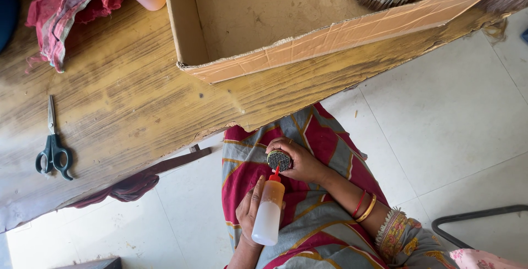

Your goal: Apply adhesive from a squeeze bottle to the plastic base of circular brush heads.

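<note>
Left hand (250, 208) gripped the squeeze bottle (269, 214) upright, red nozzle touching the round bundle end (279, 160) clasped directly above in right hand (300, 162).

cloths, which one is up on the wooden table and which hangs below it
The red striped cloth lies bunched on the table top's far left corner; the dark maroon cloth hangs under its near edge.

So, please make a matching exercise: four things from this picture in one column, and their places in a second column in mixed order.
Things:
1. scissors
2. squeeze bottle
3. round bundle of sticks
4. red cloth

Places:
A. in the right hand
B. on the table's far left corner
C. in the left hand
D. flat on the table, near its left edge

Pairs: 1-D, 2-C, 3-A, 4-B
</note>
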